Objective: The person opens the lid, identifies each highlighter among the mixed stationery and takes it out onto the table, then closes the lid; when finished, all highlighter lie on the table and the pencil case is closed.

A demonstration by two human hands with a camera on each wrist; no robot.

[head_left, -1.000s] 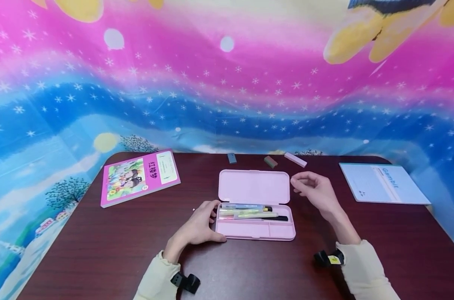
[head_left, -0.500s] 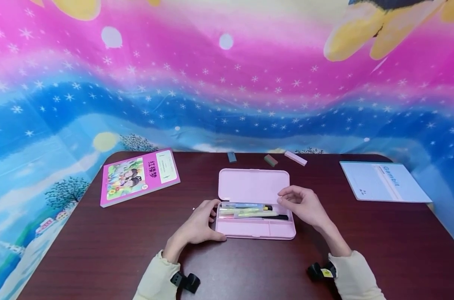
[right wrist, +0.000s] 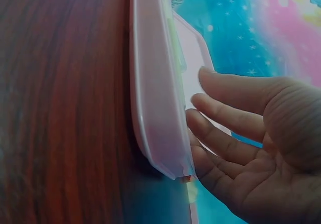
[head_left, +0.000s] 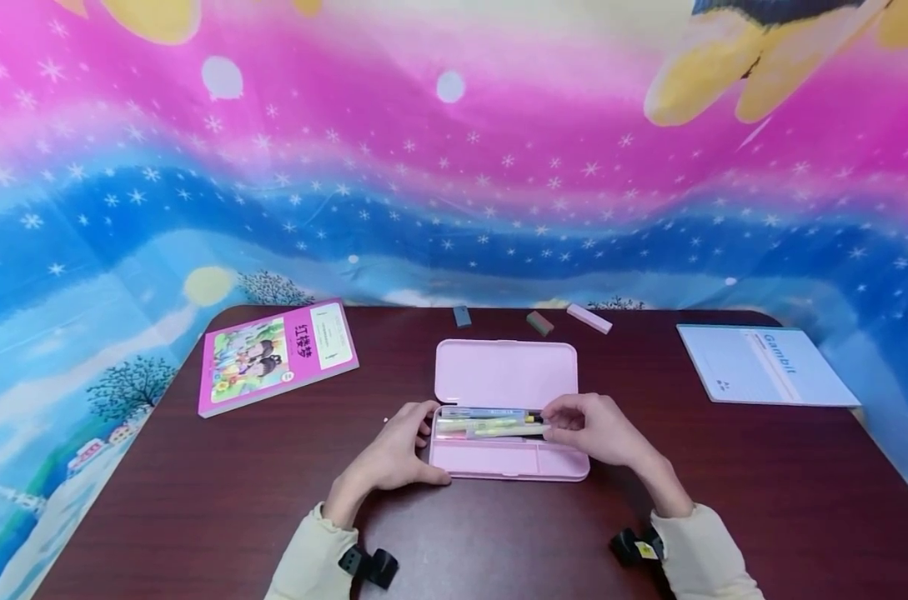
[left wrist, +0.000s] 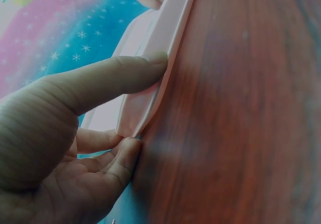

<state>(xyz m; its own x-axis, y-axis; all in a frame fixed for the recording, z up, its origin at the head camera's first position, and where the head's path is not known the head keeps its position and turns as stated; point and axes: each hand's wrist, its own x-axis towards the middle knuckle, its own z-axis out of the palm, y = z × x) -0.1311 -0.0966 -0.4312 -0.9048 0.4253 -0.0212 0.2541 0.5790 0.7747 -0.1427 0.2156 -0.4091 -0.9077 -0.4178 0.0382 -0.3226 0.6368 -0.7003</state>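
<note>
Your left hand [head_left: 397, 450] grips the left end of the pink pencil case [head_left: 484, 460]: the thumb lies extended against the near wall, and the fingers curve at the end wall. Your right hand [head_left: 596, 427] is loosely curved over the case's right end, with a gap visible between thumb and fingers and nothing seen pinched. The fingertips are at the right-hand ends of the pens [head_left: 491, 425]; whether they touch cannot be told.

The case lies flat near the middle of the tabletop [head_left: 461, 533], with its lid [head_left: 506, 371] folded back on the far side. The pens lie lengthwise in the long rear compartment; a divider splits the front section into a longer left part and a shorter right part. You have wood showing on the near side, between your wrists, and to both sides as far as the pink book [head_left: 281, 357] at left and the notebook [head_left: 769, 364] at right. Beyond the lid, near the far edge, lie a blue-grey block [head_left: 462, 316], a green-and-brown block [head_left: 539, 323] and a pink block [head_left: 589, 318].

Your forearms enter from the lower left and lower right, angled inward, sleeves down to the wrist devices. The right palm faces the case.
</note>
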